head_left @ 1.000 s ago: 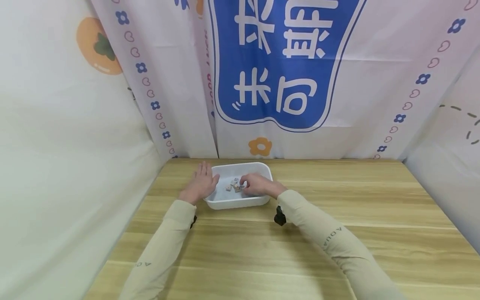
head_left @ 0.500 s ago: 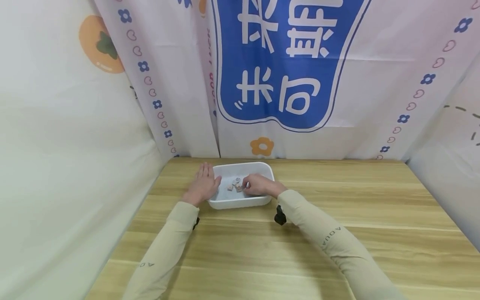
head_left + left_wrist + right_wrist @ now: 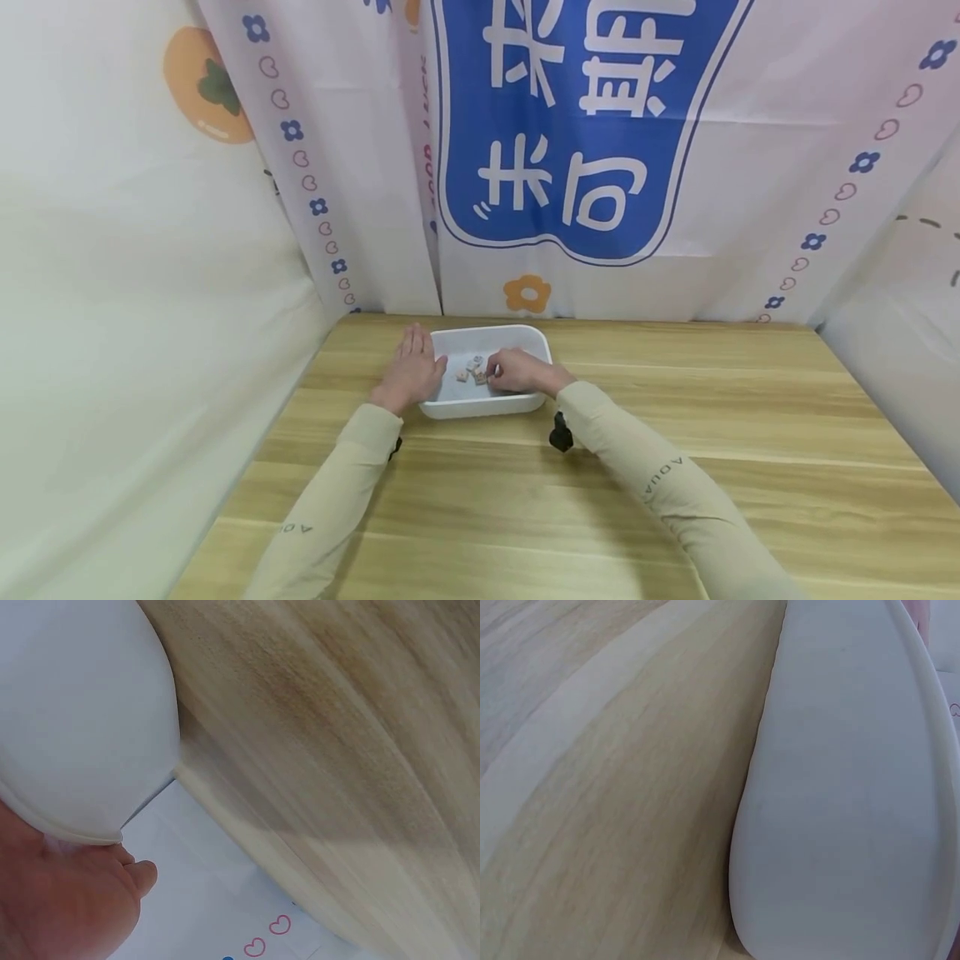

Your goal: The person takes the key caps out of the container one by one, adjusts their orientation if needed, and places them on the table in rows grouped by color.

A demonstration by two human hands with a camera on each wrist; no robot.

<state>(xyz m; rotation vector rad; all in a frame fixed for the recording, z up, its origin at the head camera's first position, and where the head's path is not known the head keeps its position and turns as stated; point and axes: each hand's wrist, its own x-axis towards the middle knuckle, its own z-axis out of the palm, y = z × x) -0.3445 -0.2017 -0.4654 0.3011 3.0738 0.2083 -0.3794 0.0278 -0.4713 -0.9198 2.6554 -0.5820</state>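
Note:
A white plastic bin (image 3: 480, 409) stands near the table's back edge. My left hand (image 3: 412, 372) rests along its left rim, fingers extended together and thumb spread toward the inside. In the left wrist view that hand (image 3: 71, 900) lies against the bin's rim (image 3: 82, 836). Inside the bin my right hand (image 3: 517, 370) reaches down over the right side, its fingers curled and the fingertips close together. Several small pale, block-like pieces (image 3: 462, 377) lie by those fingertips, one brownish piece (image 3: 481, 377) nearest. Whether something sits between the fingertips is too small to tell. The right wrist view shows only the bin's outer wall (image 3: 840, 795).
The wood-grain table (image 3: 495, 500) extends in front of the bin and to its right. A printed cloth (image 3: 735, 250) hangs behind the table, and a pale cloth (image 3: 150, 333) hangs along its left side. Dark devices are strapped at both wrists.
The whole head view has shifted slightly, moving the scene a little to the right. The right fingertips stay close to the small pieces, and the left hand stays on the rim.

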